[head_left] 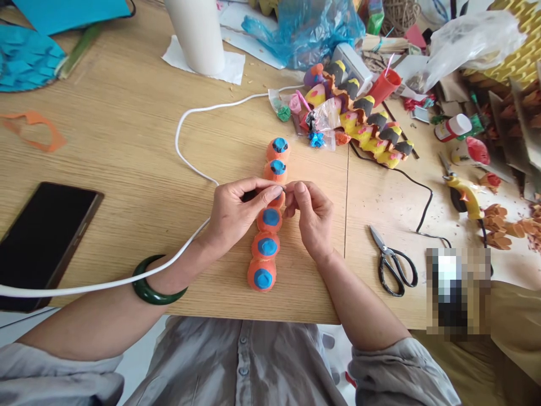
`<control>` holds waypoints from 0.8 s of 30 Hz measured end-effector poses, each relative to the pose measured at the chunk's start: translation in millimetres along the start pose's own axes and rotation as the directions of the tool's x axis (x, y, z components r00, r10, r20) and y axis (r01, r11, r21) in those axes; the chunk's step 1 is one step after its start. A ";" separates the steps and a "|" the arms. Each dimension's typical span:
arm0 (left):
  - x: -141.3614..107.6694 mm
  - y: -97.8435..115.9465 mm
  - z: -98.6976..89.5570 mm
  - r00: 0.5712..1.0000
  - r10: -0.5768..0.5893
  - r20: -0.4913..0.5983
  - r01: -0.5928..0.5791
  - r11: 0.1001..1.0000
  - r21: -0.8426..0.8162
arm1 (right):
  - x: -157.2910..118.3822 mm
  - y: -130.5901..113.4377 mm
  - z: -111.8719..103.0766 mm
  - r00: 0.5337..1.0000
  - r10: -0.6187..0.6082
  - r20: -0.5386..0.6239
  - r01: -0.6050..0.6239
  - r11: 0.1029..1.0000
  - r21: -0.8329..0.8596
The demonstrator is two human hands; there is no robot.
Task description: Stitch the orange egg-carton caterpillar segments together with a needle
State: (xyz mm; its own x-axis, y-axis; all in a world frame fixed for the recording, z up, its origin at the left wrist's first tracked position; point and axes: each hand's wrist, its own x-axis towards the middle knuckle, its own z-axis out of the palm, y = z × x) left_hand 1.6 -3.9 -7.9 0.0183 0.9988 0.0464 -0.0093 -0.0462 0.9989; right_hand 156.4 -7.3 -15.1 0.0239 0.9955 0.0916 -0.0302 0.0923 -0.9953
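A row of orange-painted egg-carton cups (265, 248) lies lengthwise in front of me, with flat blue discs on the cups. Small black bits sit on the two farthest discs. Over the middle of the row, my left hand (239, 211) is closed in a pinch, and a black lump (249, 195) shows under its fingers. My right hand (311, 217) is closed too, its thumb and forefinger meeting the left fingertips. Something small and dark lies at the left fingertips; what the right fingers hold is hidden.
Scissors (391, 262) lie at right, a yellow glue gun (465, 194) beyond them. A phone (42, 242) lies at left. A white cable (181, 135) crosses over my left forearm. Behind stand a painted egg-carton piece (367, 121), a paper roll (198, 39) and plastic bags (308, 28).
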 end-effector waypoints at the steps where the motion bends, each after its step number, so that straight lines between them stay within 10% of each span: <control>1: 0.0 0.3 0.0 1.000 -0.004 -0.005 0.004 1.000 -0.003 | -0.1 0.7 0.0 0.999 -0.027 -0.019 0.028 0.999 0.030; 9: 2.3 2.2 -1.6 1.000 -0.018 -0.017 0.018 1.000 -0.020 | -2.4 3.0 -2.9 0.979 -0.178 0.096 0.185 0.980 -0.068; 24: 6.4 1.0 -2.8 0.995 -0.102 0.016 0.103 0.993 -0.056 | 0.1 2.2 -1.3 0.992 -0.121 0.029 0.123 0.989 -0.082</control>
State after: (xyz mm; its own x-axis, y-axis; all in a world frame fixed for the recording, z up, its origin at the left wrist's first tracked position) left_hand -1.0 2.5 -6.7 0.0349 0.9978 -0.0556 -0.0637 0.0577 0.9963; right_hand 157.6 -7.1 -17.3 -0.0017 0.9771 0.2127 0.0549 0.2124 -0.9756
